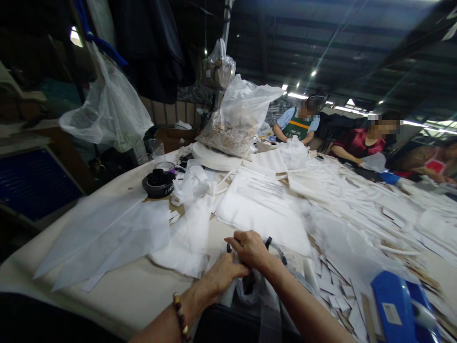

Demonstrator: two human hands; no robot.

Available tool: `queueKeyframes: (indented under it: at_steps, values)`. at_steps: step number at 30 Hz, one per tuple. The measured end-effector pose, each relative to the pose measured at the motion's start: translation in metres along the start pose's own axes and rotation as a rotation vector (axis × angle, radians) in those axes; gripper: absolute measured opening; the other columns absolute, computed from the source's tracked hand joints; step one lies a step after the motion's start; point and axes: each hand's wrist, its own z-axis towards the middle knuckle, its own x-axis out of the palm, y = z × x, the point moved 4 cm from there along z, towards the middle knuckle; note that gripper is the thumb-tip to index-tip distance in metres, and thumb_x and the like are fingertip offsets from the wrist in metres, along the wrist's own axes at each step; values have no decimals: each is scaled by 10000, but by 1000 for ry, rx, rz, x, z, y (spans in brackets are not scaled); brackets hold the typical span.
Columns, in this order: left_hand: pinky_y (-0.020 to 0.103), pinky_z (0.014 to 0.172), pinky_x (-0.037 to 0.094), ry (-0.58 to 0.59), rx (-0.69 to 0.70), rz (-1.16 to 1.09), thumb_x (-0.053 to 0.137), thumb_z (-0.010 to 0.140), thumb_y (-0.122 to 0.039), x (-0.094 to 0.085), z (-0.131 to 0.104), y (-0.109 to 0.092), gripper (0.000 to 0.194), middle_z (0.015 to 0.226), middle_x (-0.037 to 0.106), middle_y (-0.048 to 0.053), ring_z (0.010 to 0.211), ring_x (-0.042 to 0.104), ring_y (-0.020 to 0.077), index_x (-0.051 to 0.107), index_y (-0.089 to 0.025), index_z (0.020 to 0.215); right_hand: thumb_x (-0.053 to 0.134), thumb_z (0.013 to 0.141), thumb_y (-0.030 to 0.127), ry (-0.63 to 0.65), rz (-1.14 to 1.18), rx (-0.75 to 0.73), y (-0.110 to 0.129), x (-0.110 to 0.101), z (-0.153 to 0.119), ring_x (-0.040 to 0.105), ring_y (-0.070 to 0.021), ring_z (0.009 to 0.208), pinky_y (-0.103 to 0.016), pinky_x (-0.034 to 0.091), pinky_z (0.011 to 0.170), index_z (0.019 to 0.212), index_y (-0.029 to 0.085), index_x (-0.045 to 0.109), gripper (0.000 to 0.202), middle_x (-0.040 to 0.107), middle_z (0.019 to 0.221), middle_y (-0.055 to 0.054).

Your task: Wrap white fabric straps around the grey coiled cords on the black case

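Close in front of me, a bag with dark handles and thin translucent wrapping lies at the table's near edge. My right hand is closed, its fingertips pinching a dark handle end. Just below and to its left, my left hand is also closed around the handle, thumb pointing right. The two hands overlap, so part of the handle is hidden. Beneath them hangs a translucent plastic loop. A white foam sheet stack lies just beyond the hands.
A blue tape dispenser sits at right beside scattered card pieces. On the left are translucent sheets and a black tape roll. A filled plastic sack stands behind. Several people work across the table.
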Motion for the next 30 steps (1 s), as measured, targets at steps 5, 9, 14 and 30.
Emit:
queueKeyframes:
  at_steps: [5,9,14,30]
  values:
    - [283,814,439,-59,124,-43,609,575,-182,-1,8,0,371,1012,660,60,968,563,228,638,-135,942,469,899,398,53,6,-99,14,-6,-10,525,-125,584,-246,261,551,700,177,643,345,626,624,-14]
    - [301,774,445,-93,112,0,655,536,-155,-3,12,1,305,934,676,90,924,568,254,660,-122,840,462,912,357,72,22,-153,20,-5,-8,492,-115,573,-243,286,577,681,161,637,349,604,617,-16]
    - [265,660,422,-72,72,-62,588,579,-174,-2,0,-7,190,810,661,34,807,561,197,647,-130,754,532,879,333,82,78,-155,16,-2,0,369,-81,472,-213,272,503,606,155,617,336,502,494,32]
    - [277,593,376,49,-89,44,586,639,-344,-7,-14,10,196,625,571,-2,640,527,174,589,-156,693,533,866,307,26,100,-68,2,6,7,298,-77,460,-223,223,480,580,151,622,338,462,456,46]
